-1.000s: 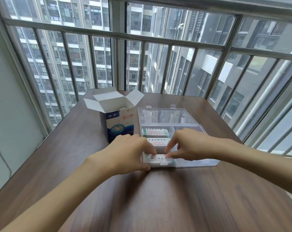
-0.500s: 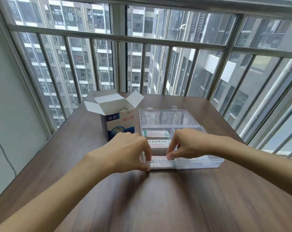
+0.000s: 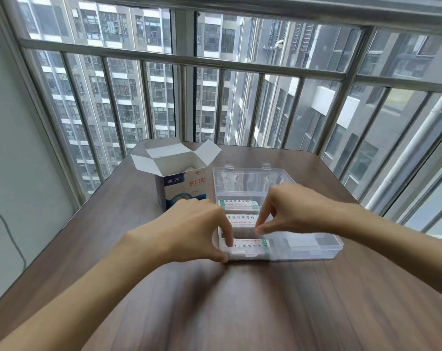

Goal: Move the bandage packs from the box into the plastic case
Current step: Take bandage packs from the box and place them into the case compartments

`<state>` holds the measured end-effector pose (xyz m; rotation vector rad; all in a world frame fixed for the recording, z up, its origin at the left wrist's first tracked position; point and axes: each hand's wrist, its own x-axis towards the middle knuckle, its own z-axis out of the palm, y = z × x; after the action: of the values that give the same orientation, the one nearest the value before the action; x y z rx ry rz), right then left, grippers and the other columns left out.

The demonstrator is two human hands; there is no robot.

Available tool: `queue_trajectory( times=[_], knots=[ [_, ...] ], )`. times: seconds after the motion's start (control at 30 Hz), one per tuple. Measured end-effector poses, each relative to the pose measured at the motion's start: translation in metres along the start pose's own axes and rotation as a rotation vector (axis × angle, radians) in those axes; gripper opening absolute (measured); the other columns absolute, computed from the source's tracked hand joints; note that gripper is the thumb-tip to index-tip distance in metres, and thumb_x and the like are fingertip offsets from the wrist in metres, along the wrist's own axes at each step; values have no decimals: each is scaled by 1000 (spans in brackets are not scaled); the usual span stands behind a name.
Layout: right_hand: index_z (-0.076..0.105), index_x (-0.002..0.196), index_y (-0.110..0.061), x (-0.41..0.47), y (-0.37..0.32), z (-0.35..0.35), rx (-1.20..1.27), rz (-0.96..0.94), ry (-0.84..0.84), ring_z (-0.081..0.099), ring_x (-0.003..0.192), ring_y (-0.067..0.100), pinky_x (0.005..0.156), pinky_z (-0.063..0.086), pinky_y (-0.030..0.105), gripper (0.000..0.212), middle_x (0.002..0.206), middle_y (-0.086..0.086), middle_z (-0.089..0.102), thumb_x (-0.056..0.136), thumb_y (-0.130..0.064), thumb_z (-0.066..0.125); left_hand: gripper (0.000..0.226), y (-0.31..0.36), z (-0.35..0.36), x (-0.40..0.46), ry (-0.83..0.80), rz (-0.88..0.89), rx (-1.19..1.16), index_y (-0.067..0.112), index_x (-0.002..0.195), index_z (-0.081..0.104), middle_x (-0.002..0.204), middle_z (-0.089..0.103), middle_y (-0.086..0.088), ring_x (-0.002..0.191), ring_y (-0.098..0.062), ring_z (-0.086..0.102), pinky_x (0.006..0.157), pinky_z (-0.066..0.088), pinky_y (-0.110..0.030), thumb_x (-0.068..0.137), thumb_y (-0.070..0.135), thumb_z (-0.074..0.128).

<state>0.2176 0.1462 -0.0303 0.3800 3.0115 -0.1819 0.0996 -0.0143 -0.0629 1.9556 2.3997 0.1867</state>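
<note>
A blue-and-white bandage box (image 3: 182, 191) stands open on the table, left of the clear plastic case (image 3: 306, 247), whose lid (image 3: 250, 179) lies open behind it. Three bandage packs lie in the case's left part: far (image 3: 240, 204), middle (image 3: 240, 219) and near (image 3: 249, 245). My left hand (image 3: 197, 229) has its forefinger on the near pack's left end and its thumb against the case's front wall. My right hand (image 3: 298, 211) hovers above the packs with curled fingers, their tips together by the middle pack's right end, holding nothing I can see.
The brown wooden table (image 3: 240, 300) ends at a metal railing (image 3: 215, 64) in front of a window. The case's right part holds nothing visible. A grey wall and a dark cable (image 3: 9, 236) are at the left.
The right hand has lifted off the near pack's right end and moved up and back. The near pack now lies flat in the case. The left hand has stayed at its left end.
</note>
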Motion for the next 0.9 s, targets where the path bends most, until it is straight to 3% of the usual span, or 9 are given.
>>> queue_trajectory(
  times=[0.13,0.2,0.27,0.33,0.43,0.5,0.6,0.73,0.9],
  knots=[
    [76,89,-28,6,1,-29,152,-66,61,46,42,-2,41,31,11,14,41,-18,51,78,-36,73,32,-10,-29,-21,113,-54,-462,35,84,74,72,68,17,56,3,55,55,41,-16,64,60,75],
    [73,95,-24,13,-6,-39,256,-100,160,48,43,-3,43,35,9,17,48,-13,54,79,-31,71,31,-23,-36,-26,452,-181,-675,27,73,73,66,69,10,53,-3,60,54,48,-23,68,57,70],
    [68,108,-24,27,-16,-41,286,-137,299,51,55,-2,52,39,10,29,69,-12,59,80,-30,70,28,-42,-31,-23,843,-438,-604,26,68,64,65,65,9,57,-10,61,56,48,-30,78,51,67],
    [58,123,-29,45,-28,-36,150,-176,400,49,77,-1,69,39,13,44,91,-14,54,81,-36,69,29,-58,-20,-19,1012,-654,-499,25,72,54,67,59,10,60,-11,55,58,42,-29,80,50,68],
    [51,130,-30,73,-41,-12,-154,-233,474,41,105,7,87,36,22,51,113,-9,47,83,-44,65,49,-73,3,-13,981,-796,-662,22,100,48,81,53,11,74,-15,56,70,49,-36,72,53,75],
    [66,110,-24,82,-45,6,-229,-276,597,50,103,17,85,46,32,31,112,-1,55,81,-36,69,56,-76,15,-11,940,-801,-897,23,113,46,94,54,15,85,-13,58,83,52,-45,73,50,75],
    [72,81,-22,84,-43,26,-162,-334,844,55,82,20,67,46,33,4,90,-1,62,78,-25,73,14,-73,19,-11,944,-695,-1133,21,97,63,90,68,9,85,-13,65,79,56,-41,85,24,69],
    [71,74,-24,79,-37,48,-210,-432,908,48,81,19,67,40,31,3,84,-2,63,75,-22,73,32,-67,17,-14,1076,-563,-1053,31,92,68,76,68,18,69,-1,57,64,45,-12,80,2,65],
    [75,95,-27,76,-36,59,-66,-411,782,57,99,20,79,48,31,23,107,-4,69,86,-34,55,11,-68,27,-12,1051,-506,-1057,34,88,75,76,73,3,71,-24,63,71,53,-40,84,25,72]
  ],
)
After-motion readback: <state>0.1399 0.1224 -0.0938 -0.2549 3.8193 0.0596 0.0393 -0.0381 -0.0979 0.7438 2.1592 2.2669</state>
